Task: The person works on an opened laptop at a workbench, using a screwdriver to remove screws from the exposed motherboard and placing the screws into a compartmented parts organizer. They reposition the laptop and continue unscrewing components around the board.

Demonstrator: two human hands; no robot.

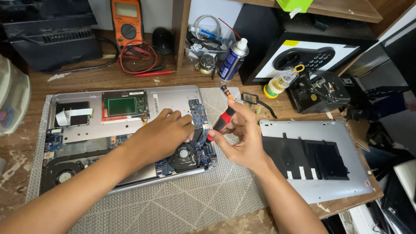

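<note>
Orange multimeter's grey screen (126,9), back shelf

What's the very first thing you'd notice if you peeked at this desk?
Right in the middle lies an opened laptop on a grey mat, its insides showing. The left hand rests on its boards by a round fan, while the right hand holds a red and black screwdriver tilted above it. To the right lies the removed silver bottom cover, and an orange multimeter stands at the back.
</note>
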